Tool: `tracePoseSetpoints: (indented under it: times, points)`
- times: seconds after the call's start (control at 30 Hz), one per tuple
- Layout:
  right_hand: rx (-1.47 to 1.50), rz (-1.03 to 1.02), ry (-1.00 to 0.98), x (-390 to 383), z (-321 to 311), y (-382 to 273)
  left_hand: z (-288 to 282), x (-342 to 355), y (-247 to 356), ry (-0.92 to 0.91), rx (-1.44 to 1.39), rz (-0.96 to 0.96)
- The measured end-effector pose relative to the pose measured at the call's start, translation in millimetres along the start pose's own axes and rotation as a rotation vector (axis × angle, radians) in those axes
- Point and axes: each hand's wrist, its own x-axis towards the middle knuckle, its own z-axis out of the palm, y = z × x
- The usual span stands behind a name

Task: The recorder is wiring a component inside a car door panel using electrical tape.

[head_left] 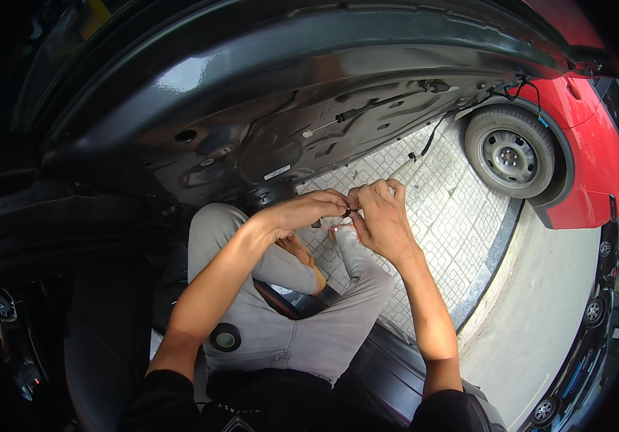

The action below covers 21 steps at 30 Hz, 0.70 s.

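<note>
My left hand (308, 210) and my right hand (379, 216) meet in front of me, fingertips pinched together on a small dark part (346, 211) too small to identify. They hover just below the bare inner panel of an open dark car door (266, 137). A roll of black tape (225, 337) rests on my left thigh, on grey trousers. I sit in the car's door opening with my knees bent.
A loose black wire (424, 144) hangs from the door panel's far end. Beyond it stands a red car with a grey steel wheel (509, 153). Patterned paving (439, 216), a dark kerb and a pale road lie below; dark cars line the right edge.
</note>
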Motion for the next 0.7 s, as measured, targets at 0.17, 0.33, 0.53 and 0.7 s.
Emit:
tracePoseSetpoints:
  times: [0.17,0.33,0.53,0.7]
  points:
    - [0.085,-0.046,0.037,-10,4,6,-11,1,0,-0.113,-0.01,-0.056]
    - [0.126,-0.006,0.054,-13,9,15,-16,12,-2,-0.092,0.135,-0.046]
    - [0.146,0.059,0.046,-9,15,21,-14,17,4,0.014,0.32,0.167]
    - [0.127,0.085,0.083,-18,11,16,4,22,-4,0.147,0.497,0.195]
